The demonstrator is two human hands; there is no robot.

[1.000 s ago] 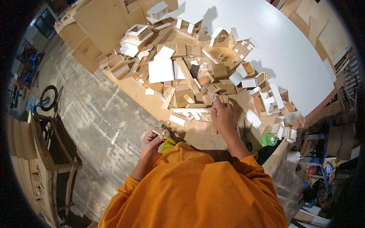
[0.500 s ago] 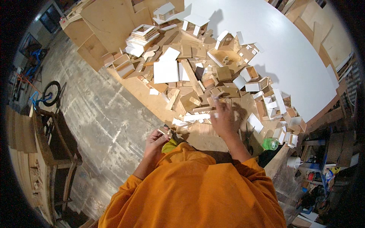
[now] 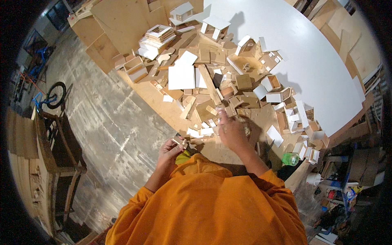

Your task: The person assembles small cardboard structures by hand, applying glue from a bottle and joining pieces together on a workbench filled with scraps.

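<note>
My left hand (image 3: 168, 149) is closed on a small piece of light wood (image 3: 179, 141), held close to my body at the table's near edge. Over the heap of scraps, my right hand (image 3: 232, 132) reaches out with its forefinger stretched; the fingers are slightly blurred and nothing shows in them. Its fingertips are nearest a small pale wood block (image 3: 211, 110) and a long wooden strip (image 3: 210, 85). Small white offcuts (image 3: 200, 132) lie just left of that hand. A white square panel (image 3: 181, 77) rests on the heap further off.
Small model houses (image 3: 215, 27) and open boxes (image 3: 270, 83) stand around the heap's far and right sides, beside a large white board (image 3: 281, 30). A green plastic container (image 3: 290, 159) sits at the right edge. Concrete floor (image 3: 118, 118) and a bicycle (image 3: 51, 98) are to the left.
My right hand has shifted left across the scraps, toward the white offcuts. My left hand still holds the small wood piece. The view has shifted slightly.
</note>
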